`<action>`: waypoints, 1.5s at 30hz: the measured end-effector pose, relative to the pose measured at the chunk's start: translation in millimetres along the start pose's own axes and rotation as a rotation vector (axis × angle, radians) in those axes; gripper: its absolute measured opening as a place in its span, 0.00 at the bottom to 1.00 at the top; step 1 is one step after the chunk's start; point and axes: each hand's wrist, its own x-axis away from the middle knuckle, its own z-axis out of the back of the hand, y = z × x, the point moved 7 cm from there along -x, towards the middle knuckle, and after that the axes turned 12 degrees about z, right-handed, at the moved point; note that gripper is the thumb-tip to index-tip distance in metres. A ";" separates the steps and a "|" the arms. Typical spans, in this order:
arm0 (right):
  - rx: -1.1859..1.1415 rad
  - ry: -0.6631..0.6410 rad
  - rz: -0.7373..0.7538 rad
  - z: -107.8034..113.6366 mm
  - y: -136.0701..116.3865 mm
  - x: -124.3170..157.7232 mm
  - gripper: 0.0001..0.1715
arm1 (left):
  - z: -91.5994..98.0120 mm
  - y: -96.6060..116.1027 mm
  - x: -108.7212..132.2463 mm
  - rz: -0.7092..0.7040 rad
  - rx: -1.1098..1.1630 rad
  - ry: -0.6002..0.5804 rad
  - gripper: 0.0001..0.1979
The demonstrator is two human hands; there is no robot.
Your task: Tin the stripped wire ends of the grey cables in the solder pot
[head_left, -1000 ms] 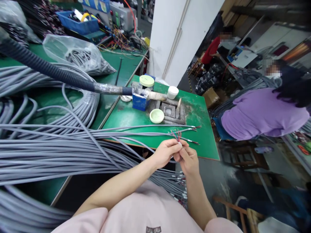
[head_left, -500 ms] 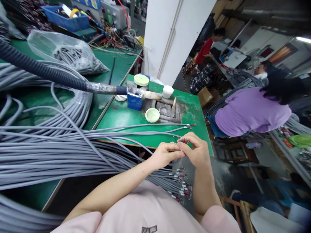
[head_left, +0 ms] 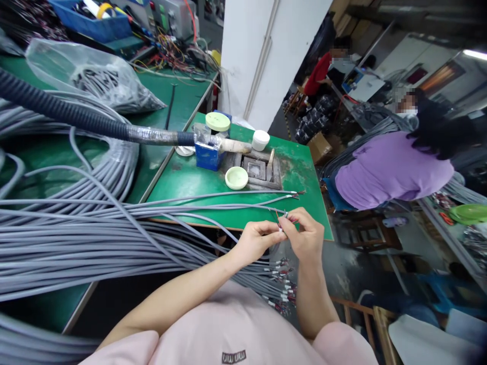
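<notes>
My left hand (head_left: pixel 258 239) pinches a grey cable at its stripped end, close to a small white band. Thumb and fingers of my right hand (head_left: pixel 305 234) are closed on the thin coloured wires (head_left: pixel 278 217) that fan out of that end, red ones among them. Both hands meet fingertip to fingertip just off the front edge of the green table (head_left: pixel 182 177). Behind them, more grey cables (head_left: pixel 213 196) lie on the table with bare wire ends pointing right. Below my hands hangs a bundle of finished-looking cable ends (head_left: pixel 280 289) with white bands.
A solder pot (head_left: pixel 255 169) is set in the table, beside a pale green dish (head_left: pixel 236 178), a white tub (head_left: pixel 261 140) and a blue box (head_left: pixel 207 156). A black corrugated hose (head_left: pixel 72 109) crosses from the left. A co-worker in purple (head_left: pixel 391 170) sits at the right.
My fingers have shifted slightly on the wires; a red wire and the white band now show between my hands. The whole view has moved a little.
</notes>
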 end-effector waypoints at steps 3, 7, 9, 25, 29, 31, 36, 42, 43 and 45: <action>0.013 -0.075 -0.006 -3.9 -0.1 -3.2 0.07 | 3.1 1.2 -0.2 -0.027 -0.051 0.024 0.15; -0.021 -0.048 -0.039 -4.3 5.7 -2.4 0.08 | 3.6 1.3 -0.8 -0.018 -0.054 0.035 0.14; -0.124 0.026 -0.095 -4.8 13.9 2.0 0.09 | 1.9 -0.3 -1.6 0.020 0.003 0.025 0.14; -0.948 0.276 -0.397 -40.7 33.8 16.9 0.07 | -1.7 1.8 -2.3 0.022 0.363 -0.079 0.18; -1.073 0.295 -0.423 -43.5 32.5 14.5 0.07 | -3.1 2.8 -2.5 0.015 0.317 -0.091 0.16; -1.102 0.304 -0.449 -44.8 31.7 13.7 0.07 | -3.6 1.8 -3.2 0.015 0.300 -0.093 0.16; -1.144 0.375 -0.543 -39.1 41.3 8.9 0.07 | -2.6 -0.4 -4.4 0.041 0.277 -0.092 0.18; -1.069 0.377 -0.426 -11.5 68.3 1.8 0.07 | 8.7 5.1 -2.0 0.026 0.356 -0.093 0.17; -1.054 0.259 -0.421 -16.5 67.6 2.6 0.05 | 9.5 6.0 -1.9 0.022 0.363 -0.099 0.17; -1.065 0.008 -0.442 -32.8 61.3 7.6 0.16 | 9.5 6.5 -2.2 0.022 0.368 -0.114 0.17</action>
